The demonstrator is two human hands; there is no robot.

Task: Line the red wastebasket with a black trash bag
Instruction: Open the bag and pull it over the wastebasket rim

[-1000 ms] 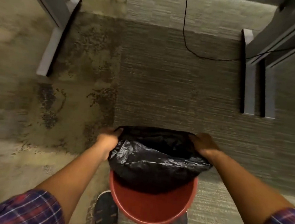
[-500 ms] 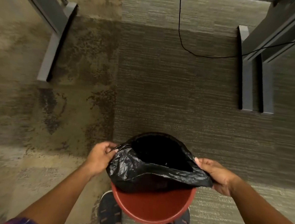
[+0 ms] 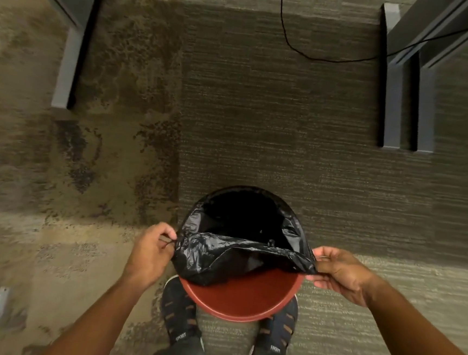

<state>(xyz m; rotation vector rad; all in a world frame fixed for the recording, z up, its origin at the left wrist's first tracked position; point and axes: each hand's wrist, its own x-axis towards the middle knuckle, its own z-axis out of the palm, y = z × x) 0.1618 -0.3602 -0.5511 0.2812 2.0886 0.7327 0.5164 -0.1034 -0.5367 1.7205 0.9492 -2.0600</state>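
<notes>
The red wastebasket (image 3: 244,300) stands on the carpet right in front of my feet. A black trash bag (image 3: 206,257) sits in it, its far edge folded over the far rim and its mouth gaping wide. The near edge of the bag is stretched across the basket's middle, leaving the near red inside wall bare. My left hand (image 3: 150,252) pinches the bag's edge at the basket's left side. My right hand (image 3: 340,271) pinches the edge at the right side.
Grey desk legs (image 3: 68,58) stand at the far left, and two more grey feet (image 3: 396,92) at the far right. A black cable (image 3: 289,45) loops over the carpet at the back. My two dark shoes (image 3: 178,311) flank the basket.
The bag's far edge went over the far rim and its mouth opened out. Both hands slid back along the rim toward me, pulling the near edge of the bag with them.
</notes>
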